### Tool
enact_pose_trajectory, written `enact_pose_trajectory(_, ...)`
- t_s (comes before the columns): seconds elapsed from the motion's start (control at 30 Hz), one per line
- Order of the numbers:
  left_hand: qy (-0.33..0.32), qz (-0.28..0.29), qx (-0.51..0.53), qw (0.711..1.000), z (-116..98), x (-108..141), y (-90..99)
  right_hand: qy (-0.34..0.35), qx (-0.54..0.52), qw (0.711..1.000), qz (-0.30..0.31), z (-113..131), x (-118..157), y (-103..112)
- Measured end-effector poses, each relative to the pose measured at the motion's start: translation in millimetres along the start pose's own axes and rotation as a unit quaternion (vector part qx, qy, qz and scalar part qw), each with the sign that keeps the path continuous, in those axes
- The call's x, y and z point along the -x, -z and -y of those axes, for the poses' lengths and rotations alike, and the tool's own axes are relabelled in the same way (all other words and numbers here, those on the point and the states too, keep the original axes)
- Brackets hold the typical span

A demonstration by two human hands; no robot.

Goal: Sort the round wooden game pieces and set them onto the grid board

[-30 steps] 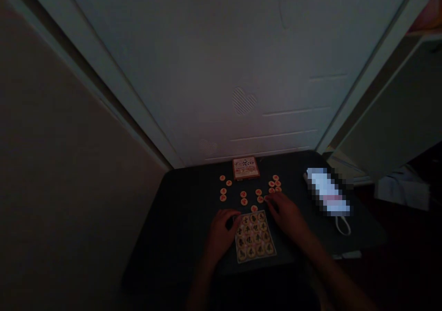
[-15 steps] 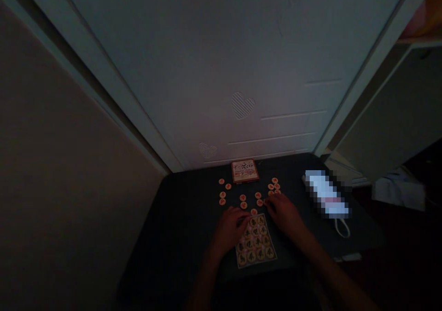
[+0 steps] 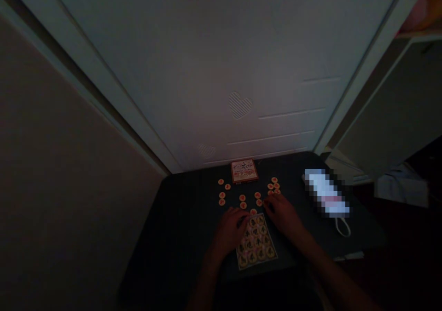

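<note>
A thin square tray (image 3: 257, 265) lies on the dark table, with rows of round Chinese chess pieces bearing dark characters. My left hand (image 3: 230, 227) covers its upper left part. Thumb and forefinger come together at its far left corner; what is between them is too dark to see. My right hand (image 3: 283, 213) is just right of the tray with curled, closed fingers. Its fingertips are beside a red-marked chess piece (image 3: 259, 203), and anything they hold is hidden. Another red-marked piece (image 3: 253, 212) touches or nearly touches the tray's far edge.
More red-marked pieces (image 3: 242, 198) lie scattered beyond my hands, with a cluster (image 3: 274, 186) to the right. A flat printed box (image 3: 244, 171) sits at the back by the white panel (image 3: 221, 71). A lit phone (image 3: 326, 193) with a white loop (image 3: 343, 227) rests right.
The view has shifted very slightly. Both hands, the tray and the pieces stay practically where they were.
</note>
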State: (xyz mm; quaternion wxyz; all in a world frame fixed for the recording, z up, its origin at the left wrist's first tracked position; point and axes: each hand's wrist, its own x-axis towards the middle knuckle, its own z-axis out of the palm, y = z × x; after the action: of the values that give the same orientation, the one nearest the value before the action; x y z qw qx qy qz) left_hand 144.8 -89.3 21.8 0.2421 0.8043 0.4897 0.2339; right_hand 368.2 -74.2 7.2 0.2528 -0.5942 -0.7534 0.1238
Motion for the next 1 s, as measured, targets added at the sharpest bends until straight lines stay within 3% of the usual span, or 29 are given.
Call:
enact_pose_trajectory(0.13, 0.010, -0.004, 0.024, 1.000, 0.6, 2.2, -0.5, 0.001, -0.005, 1.000, 0.003, -1.8, 1.2, -2.1)
enact_pose_trajectory(0.33, 0.050, -0.063, 0.057, 0.995, 11.8, 16.4, 5.9, 0.008, -0.039, 0.999, -0.016, -5.7, 3.6, 2.2)
enact_pose_trajectory(0.5, 0.089, -0.087, 0.045, 0.991, 25.5, 37.7, 14.5, 0.039, -0.094, 0.994, -0.042, 11.3, 9.0, 14.2)
enact_pose_trajectory(0.77, 0.099, -0.104, 0.043, 0.989, 23.2, 53.5, 8.1, 0.160, -0.181, 0.967, 0.078, 63.1, 17.2, 2.0)
enact_pose_trajectory(1.0, 0.097, -0.124, 0.035, 0.987, 21.1, 55.5, 5.0, 0.174, -0.146, 0.969, 0.099, 66.6, 16.9, -19.5)
